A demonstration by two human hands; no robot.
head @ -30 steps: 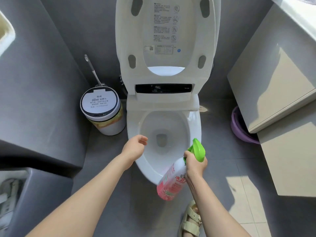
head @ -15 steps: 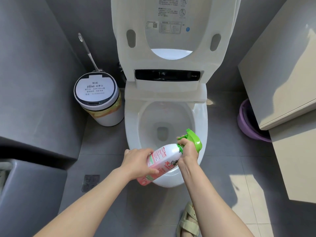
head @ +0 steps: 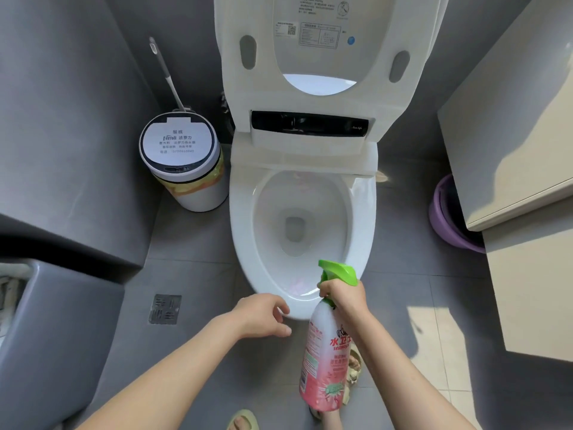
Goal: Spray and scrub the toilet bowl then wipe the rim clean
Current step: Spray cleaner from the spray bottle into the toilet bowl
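A white toilet (head: 242,231) stands ahead with its seat and lid (head: 310,97) raised against the wall. The bowl (head: 313,193) is open, with water low in it. My right hand (head: 344,297) grips the neck of a pink and white spray bottle (head: 325,355), which hangs nearly upright just before the bowl's front edge. Its green trigger head (head: 339,270) points over the rim. My left hand (head: 263,315) hovers empty, fingers apart, beside the bottle at the toilet's front. A toilet brush handle (head: 166,72) leans on the wall behind the bin.
A white lidded bin (head: 183,162) stands left of the toilet. A grey ledge (head: 62,150) fills the left side, with a floor drain (head: 165,308) below. A beige cabinet (head: 508,144) juts in at right with a purple basin (head: 446,218) under it. My sandalled feet (head: 245,420) show below.
My left hand has let go of the bottle and drawn back left. The bottle has swung from lying across the bowl's front to hanging nearly upright in my right hand.
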